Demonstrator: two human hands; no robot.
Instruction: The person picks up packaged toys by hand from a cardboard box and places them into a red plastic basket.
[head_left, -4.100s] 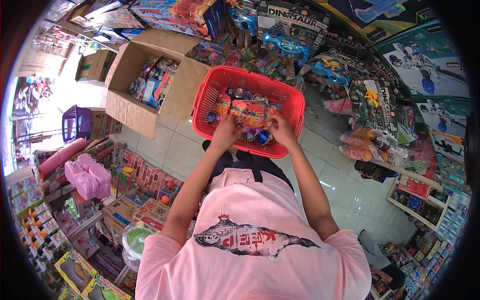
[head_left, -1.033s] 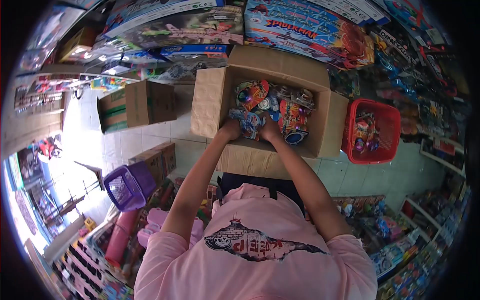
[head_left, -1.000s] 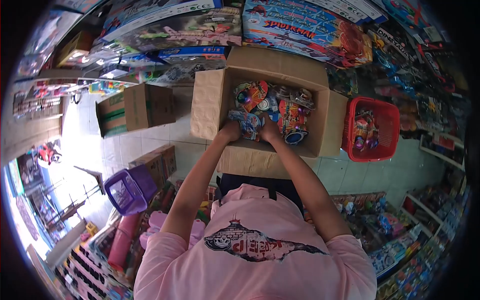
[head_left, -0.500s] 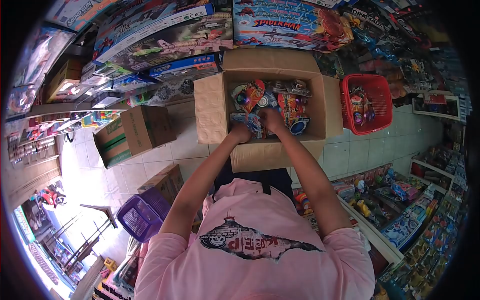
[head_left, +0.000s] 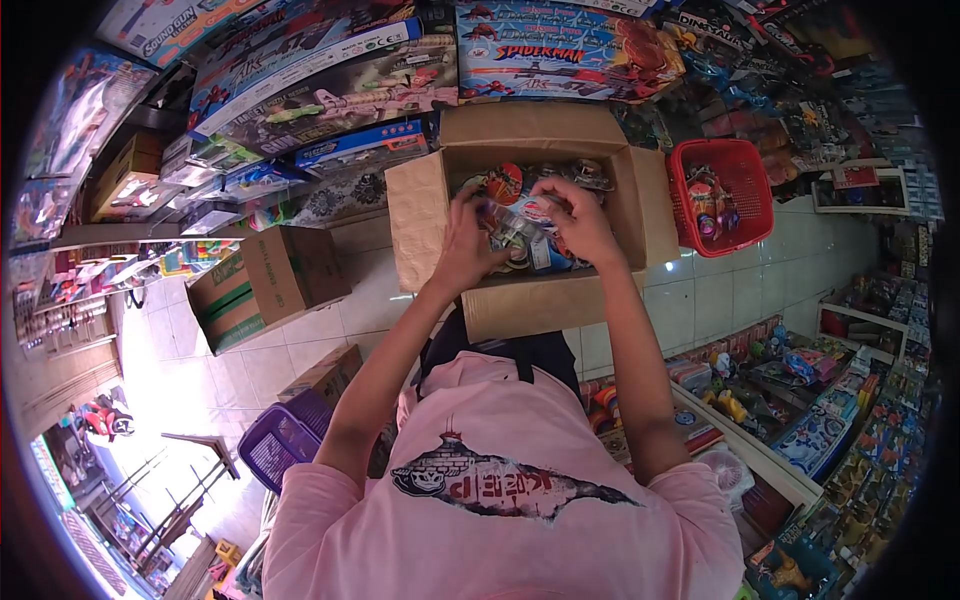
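The left hand [head_left: 462, 248] and the right hand [head_left: 583, 222] were raised over the open cardboard box [head_left: 540, 305], gripping a bundle of packaged toys [head_left: 520, 235] between them. More toy packs lay inside the box. A red basket [head_left: 752, 190] holding toys stood just right of the box, and a smaller closed carton [head_left: 270, 280] stood to its left.

We read "SPIDERMAN" on the wide blue and red cardboard toy box [head_left: 560, 45] at the top. The flat multicoloured toy box [head_left: 165, 22] at the upper left edge says "SOUND GUN". A dark toy box [head_left: 715, 20] at upper right shows "DINOSA", with the rest cut off. The print on the clear-fronted toy packets [head_left: 525, 235] gripped by the left hand [head_left: 462, 245] and right hand [head_left: 582, 222] is too small for us to read. The red letters on the pink T-shirt [head_left: 500, 480] are unclear.
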